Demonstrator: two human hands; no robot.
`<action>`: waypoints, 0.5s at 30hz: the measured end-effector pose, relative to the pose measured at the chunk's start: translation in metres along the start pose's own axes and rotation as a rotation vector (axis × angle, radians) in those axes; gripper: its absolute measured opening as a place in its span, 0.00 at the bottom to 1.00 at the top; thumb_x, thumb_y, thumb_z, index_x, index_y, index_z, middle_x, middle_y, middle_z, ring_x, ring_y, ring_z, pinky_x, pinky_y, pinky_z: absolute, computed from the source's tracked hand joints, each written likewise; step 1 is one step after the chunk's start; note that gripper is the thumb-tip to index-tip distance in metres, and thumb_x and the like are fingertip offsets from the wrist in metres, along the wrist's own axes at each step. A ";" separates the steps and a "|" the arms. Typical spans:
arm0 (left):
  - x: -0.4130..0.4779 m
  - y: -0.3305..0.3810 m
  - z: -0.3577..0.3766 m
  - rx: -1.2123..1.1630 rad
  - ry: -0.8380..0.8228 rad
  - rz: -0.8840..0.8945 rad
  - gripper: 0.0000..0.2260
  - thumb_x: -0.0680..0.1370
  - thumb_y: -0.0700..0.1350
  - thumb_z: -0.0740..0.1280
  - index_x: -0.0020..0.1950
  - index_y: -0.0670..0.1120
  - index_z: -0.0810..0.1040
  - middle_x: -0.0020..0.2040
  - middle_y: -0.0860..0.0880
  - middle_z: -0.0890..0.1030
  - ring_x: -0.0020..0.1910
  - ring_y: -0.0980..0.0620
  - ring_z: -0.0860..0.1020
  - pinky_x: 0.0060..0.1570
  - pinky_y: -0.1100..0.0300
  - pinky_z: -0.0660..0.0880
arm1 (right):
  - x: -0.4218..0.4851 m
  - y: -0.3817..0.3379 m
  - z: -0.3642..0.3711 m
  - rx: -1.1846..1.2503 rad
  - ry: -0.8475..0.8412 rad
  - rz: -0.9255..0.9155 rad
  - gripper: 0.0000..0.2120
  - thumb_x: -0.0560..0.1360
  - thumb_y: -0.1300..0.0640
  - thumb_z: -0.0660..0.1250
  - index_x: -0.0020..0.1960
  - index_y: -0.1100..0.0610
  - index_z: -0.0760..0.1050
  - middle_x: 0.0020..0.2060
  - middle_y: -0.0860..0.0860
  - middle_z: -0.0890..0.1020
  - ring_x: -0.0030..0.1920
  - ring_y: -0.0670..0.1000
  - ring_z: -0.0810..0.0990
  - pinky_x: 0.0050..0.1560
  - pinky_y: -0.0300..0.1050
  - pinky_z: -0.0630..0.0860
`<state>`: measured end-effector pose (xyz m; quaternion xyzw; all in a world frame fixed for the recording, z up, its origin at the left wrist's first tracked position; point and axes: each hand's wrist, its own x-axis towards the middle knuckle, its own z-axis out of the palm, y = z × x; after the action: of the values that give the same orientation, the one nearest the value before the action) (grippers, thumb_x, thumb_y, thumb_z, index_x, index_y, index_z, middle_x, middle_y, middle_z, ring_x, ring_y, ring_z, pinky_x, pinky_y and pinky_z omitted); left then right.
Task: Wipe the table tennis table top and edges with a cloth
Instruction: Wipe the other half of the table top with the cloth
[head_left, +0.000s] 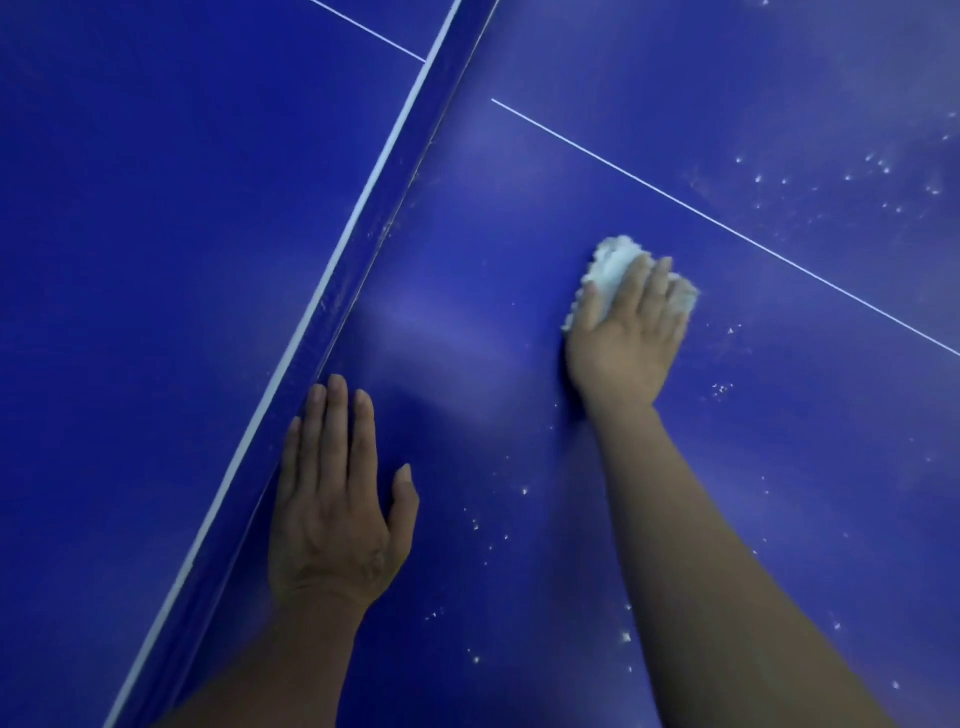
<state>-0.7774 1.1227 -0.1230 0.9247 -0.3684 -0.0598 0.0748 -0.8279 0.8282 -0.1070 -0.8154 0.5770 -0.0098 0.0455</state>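
Wipe in progress, mid-top; a good share is left to do.

Lower centre: left hand (337, 493) lies flat, fingers straight, palm resting on the glossy blue table tennis table top (467, 364), just beside the white-trimmed blue edge strip (332, 270). Centre right: right hand (628, 332), fingers straight, presses a crumpled fluffy white cloth (615, 260) onto the top. Small white specks (524, 490) lie at lower centre and upper right, while the patch between the hands looks clean. Judged early to midway, with the edges seemingly not yet wiped. No container in view.
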 end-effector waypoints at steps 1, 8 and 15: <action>0.000 0.000 0.000 0.007 -0.005 -0.002 0.36 0.85 0.57 0.54 0.87 0.38 0.51 0.88 0.39 0.49 0.88 0.41 0.48 0.86 0.43 0.47 | -0.013 -0.015 0.003 0.002 0.006 -0.053 0.34 0.88 0.39 0.49 0.88 0.57 0.51 0.87 0.58 0.53 0.87 0.60 0.50 0.86 0.57 0.44; -0.001 0.003 -0.002 0.009 -0.018 -0.016 0.35 0.86 0.57 0.52 0.87 0.39 0.51 0.88 0.40 0.48 0.88 0.42 0.47 0.86 0.42 0.49 | -0.086 -0.006 0.011 0.064 0.004 -0.446 0.33 0.88 0.38 0.52 0.87 0.53 0.56 0.86 0.52 0.57 0.87 0.56 0.53 0.86 0.56 0.50; -0.001 0.003 -0.003 -0.021 -0.004 -0.034 0.33 0.86 0.55 0.51 0.87 0.38 0.53 0.88 0.41 0.49 0.88 0.43 0.47 0.86 0.46 0.45 | -0.069 0.084 -0.005 0.057 -0.046 0.031 0.36 0.86 0.39 0.48 0.87 0.57 0.52 0.87 0.56 0.54 0.87 0.59 0.50 0.86 0.59 0.46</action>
<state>-0.7798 1.1213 -0.1195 0.9298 -0.3523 -0.0670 0.0828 -0.9304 0.8646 -0.1069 -0.8049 0.5877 -0.0067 0.0822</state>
